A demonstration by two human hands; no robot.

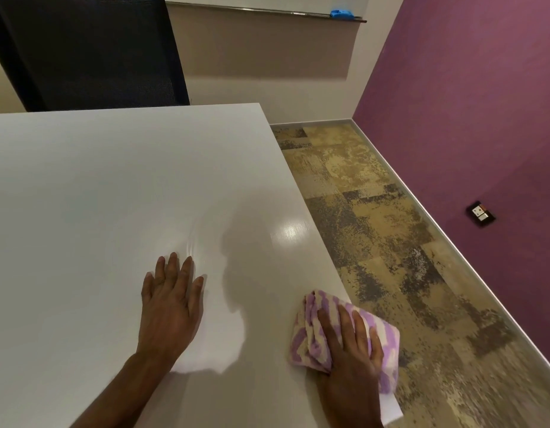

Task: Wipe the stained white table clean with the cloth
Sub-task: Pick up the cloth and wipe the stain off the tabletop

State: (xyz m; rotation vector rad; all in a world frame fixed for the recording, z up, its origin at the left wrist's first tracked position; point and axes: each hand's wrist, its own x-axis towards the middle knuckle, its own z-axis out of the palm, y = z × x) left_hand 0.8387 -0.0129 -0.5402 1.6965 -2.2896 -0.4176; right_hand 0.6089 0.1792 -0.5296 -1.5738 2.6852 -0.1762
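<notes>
Cloth: lilac-and-cream patterned cloth point(309, 335), bunched up, sitting on the white table point(113, 180) right at its R edge, near the person's end. Its outer side looks to hang a bit past the edge.
R hand: right hand point(352, 347) lies palm-down on top of the cloth, fingers spread and near straight, pressing rather than pinching. Can't tell if the thumb hooks under.
L hand: left hand point(170, 307) flat on bare tabletop, fingers straight and close together, holding nothing, prob. bracing. Well apart from the cloth.
Handling: looks like soft terry, so light, floppy, no stiffness. I'd guess it'll fold and drag under the palm, not slide as one piece. Not fragile.
Where to hold: best from above, palm over the thick middle of the bunch w/ fingers across the folds, so loose ends don't trail off the edge.
Long axis: bunch runs far-left to near-right, approx. along the table's R edge. Fingers point away from the person, angled slightly left.
Surface: glossy, w/ glare patch near the R edge. Faint streaks just past the L fingertips; smear or reflection, can't say. No obvious stain from here.
Around: dark mesh chair point(91, 50) at the far side, mottled carpet point(375, 211), purple wall point(468, 103).
</notes>
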